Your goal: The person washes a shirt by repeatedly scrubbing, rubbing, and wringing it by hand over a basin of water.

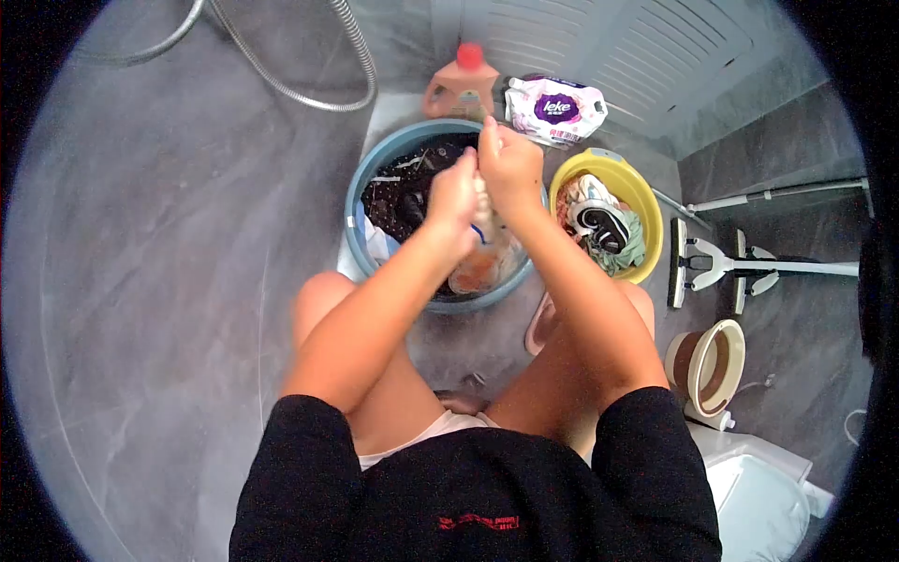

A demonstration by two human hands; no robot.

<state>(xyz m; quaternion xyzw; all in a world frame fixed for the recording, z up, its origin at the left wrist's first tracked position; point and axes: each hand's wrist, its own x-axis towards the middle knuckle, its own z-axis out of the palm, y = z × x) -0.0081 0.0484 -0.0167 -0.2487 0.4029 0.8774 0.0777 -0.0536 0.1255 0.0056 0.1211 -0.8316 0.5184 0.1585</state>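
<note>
Over the blue basin (354,201), my two hands are closed and pressed against each other. My left hand (453,204) is wrapped round part of a pale cloth with a blue edge (494,251), which hangs below it. My right hand (509,170) is a fist beside and slightly beyond the left, closed on the same cloth as far as I can see; the part inside the fists is hidden. Dark speckled clothes (398,201) lie in the basin, with a white and light-blue piece (376,242) at its left side.
A yellow basin (653,211) of clothes (599,220) stands to the right. Behind are a pink bottle with a red cap (464,86) and a white detergent pouch (559,108). Mops (721,265) and a brown-cream bucket (709,368) are at right; a shower hose (309,98) hangs at upper left.
</note>
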